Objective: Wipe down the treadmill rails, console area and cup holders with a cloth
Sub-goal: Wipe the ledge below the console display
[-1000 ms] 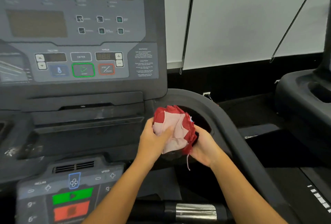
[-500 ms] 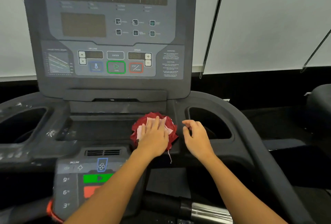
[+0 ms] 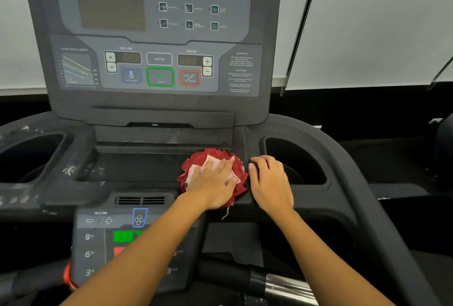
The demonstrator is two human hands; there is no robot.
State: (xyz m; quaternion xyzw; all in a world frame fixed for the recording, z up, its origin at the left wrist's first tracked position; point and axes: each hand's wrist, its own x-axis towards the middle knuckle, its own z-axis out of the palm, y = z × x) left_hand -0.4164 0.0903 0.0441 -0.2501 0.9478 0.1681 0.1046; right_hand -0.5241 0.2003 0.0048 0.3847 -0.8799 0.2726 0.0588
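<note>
At the bottom of the frame my two forearms reach forward over the lower keypad (image 3: 95,244), which sits lower left with its incline buttons and a green and a red key partly hidden by my left arm. To the lower right lies the grip bar (image 3: 282,283) with its shiny metal band.

Just past that, in the middle of the frame, my left hand (image 3: 210,183) lies flat, fingers straight, pressing down on the cloth (image 3: 213,155), a crumpled red and pink rag. The cloth sits at the right end of the shallow tray (image 3: 137,166). My right hand (image 3: 269,183) is just beside the cloth, apart from my left, its fingers loosely bent and resting on the dark ledge, holding nothing.

The right cup holder (image 3: 308,158) opens just beyond my right hand; the left cup holder (image 3: 31,156) is at the far left edge, with whitish smudges on the plastic around it.

Above the tray rises the console (image 3: 159,36), filling the upper centre.
</note>
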